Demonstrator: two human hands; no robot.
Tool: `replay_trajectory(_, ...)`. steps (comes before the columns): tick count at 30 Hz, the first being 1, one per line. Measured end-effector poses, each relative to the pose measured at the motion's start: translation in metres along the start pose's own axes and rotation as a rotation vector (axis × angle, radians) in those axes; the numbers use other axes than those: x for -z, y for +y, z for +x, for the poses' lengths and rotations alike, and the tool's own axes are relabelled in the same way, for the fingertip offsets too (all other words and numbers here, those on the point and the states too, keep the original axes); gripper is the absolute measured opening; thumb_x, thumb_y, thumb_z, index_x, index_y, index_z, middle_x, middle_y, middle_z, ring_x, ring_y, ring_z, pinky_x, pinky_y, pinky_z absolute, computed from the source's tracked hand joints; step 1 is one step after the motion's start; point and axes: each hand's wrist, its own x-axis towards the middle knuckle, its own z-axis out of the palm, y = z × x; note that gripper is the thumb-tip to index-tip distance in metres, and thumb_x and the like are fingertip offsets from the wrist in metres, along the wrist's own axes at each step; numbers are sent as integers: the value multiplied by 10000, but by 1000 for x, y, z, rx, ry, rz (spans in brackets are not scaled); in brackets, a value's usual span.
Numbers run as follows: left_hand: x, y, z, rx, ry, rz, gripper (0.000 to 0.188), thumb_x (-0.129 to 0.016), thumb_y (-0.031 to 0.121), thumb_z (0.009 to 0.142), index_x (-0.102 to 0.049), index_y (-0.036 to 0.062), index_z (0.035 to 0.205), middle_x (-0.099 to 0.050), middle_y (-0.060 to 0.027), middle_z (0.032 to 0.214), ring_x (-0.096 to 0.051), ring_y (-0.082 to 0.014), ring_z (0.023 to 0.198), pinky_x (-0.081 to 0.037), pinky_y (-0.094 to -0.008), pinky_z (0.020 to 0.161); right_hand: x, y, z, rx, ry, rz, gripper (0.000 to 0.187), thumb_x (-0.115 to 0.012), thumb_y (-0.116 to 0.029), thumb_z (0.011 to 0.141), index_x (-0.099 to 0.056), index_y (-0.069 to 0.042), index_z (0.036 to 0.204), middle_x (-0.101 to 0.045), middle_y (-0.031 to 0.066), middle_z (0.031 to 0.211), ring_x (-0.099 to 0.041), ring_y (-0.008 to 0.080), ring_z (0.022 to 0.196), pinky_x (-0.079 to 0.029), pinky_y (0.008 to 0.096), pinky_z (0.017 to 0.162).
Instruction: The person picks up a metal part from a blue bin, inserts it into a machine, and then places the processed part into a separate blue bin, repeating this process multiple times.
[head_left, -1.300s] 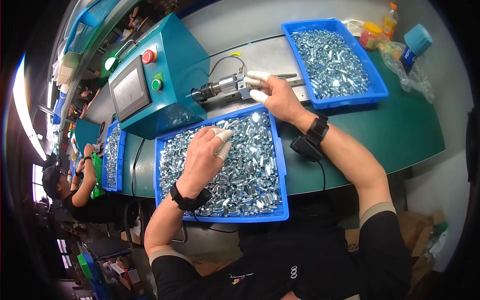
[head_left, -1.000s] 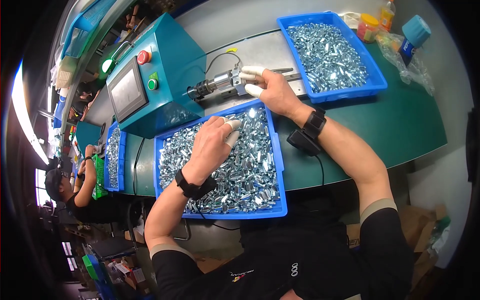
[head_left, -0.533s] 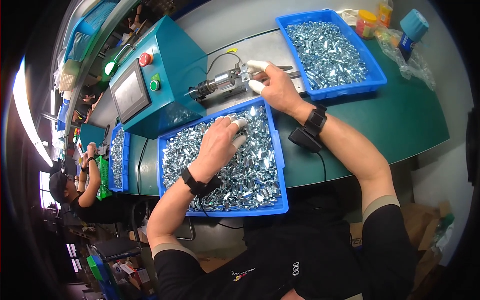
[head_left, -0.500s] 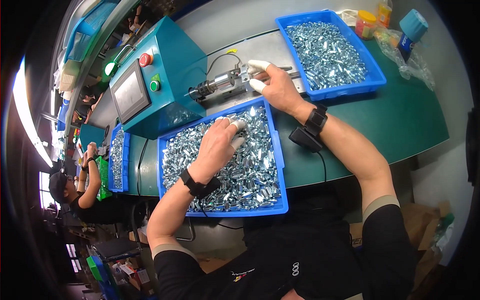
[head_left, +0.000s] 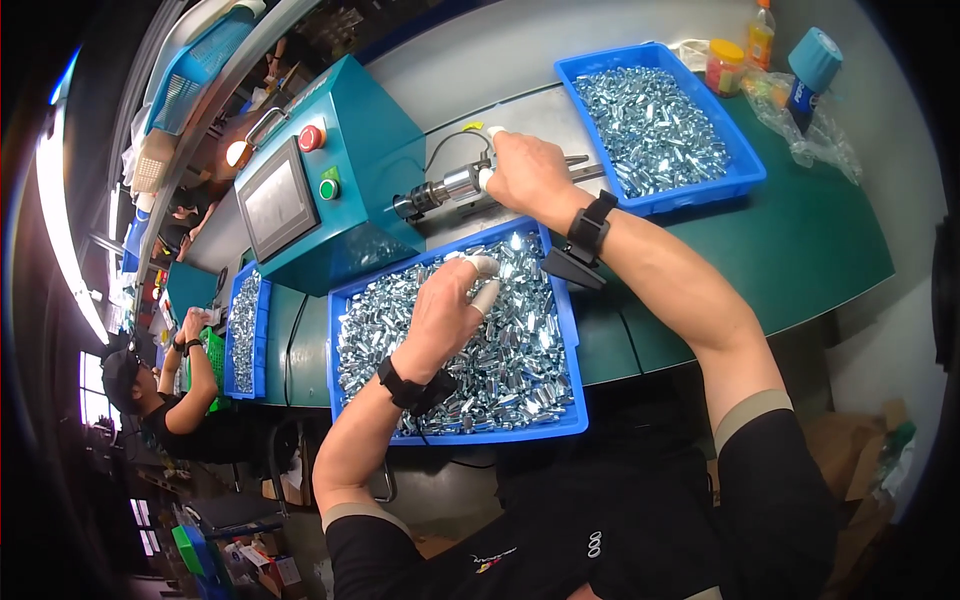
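Note:
My left hand (head_left: 447, 312) is over the near blue tray (head_left: 583, 405), which is full of small shiny metal pieces (head_left: 500, 375) like long hex nuts. White finger cots cover its thumb and forefinger, which curl together; anything between them is too small to make out. My right hand (head_left: 532, 175), also in white finger cots, is at the fixture in front of the machine's metal chuck (head_left: 462, 184). Its fingers bend around the fixture, which the hand mostly hides, along with whatever they grip. The teal machine (head_left: 370, 130) has a screen, a red button and a green button.
A second blue tray (head_left: 745, 180) of similar pieces stands at the back right. Beyond it are a lidded jar (head_left: 724, 68), an orange bottle (head_left: 761, 38) and a blue-capped bottle (head_left: 812, 65) by clear plastic. A co-worker (head_left: 165, 385) sits far left, near a narrow blue tray (head_left: 245, 330).
My right hand has turned over the fixture, its back now covering more of it. My left hand stays over the near tray, thumb and forefinger slightly shifted. The whole view has shifted a little.

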Motion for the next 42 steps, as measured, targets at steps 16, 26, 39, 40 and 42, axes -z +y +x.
replay_trajectory(16,21,-9,100,-206,212,162,162,-809,85,924,-766,48,1076,-754,-107,1024,-706,-303,983,-553,-400,865,88,131,-60,-247,237,-238,629,-766,-302,929,-610,-72,1493,-750,176,1152,-714,389,1071,-570,494,934)
replay_trajectory(26,6,-26,147,-284,141,396,115,-786,117,882,-770,66,985,-659,-124,906,-650,-359,947,-528,-475,818,85,140,-83,-52,516,-60,552,-797,-232,926,-652,-68,1434,-728,114,1144,-672,352,1113,-545,455,970)
replay_trajectory(39,6,-36,146,-276,150,359,102,-778,91,871,-780,62,970,-637,-111,885,-644,-343,929,-530,-468,794,84,145,-84,-14,528,-71,505,-785,-254,947,-674,-62,1401,-733,116,1143,-682,354,1099,-554,452,962)
replay_trajectory(40,6,-36,146,-280,152,354,107,-773,86,873,-786,64,976,-635,-110,883,-644,-341,930,-530,-467,795,84,145,-84,-14,528,-72,505,-785,-254,947,-674,-62,1401,-733,116,1143,-682,354,1099,-554,452,962)
replay_trajectory(42,6,-36,146,-279,147,353,116,-766,80,874,-792,67,986,-635,-108,884,-643,-338,930,-531,-466,796,84,144,-84,-18,525,-65,500,-785,-254,947,-676,-61,1395,-733,119,1145,-682,355,1099,-555,452,960)
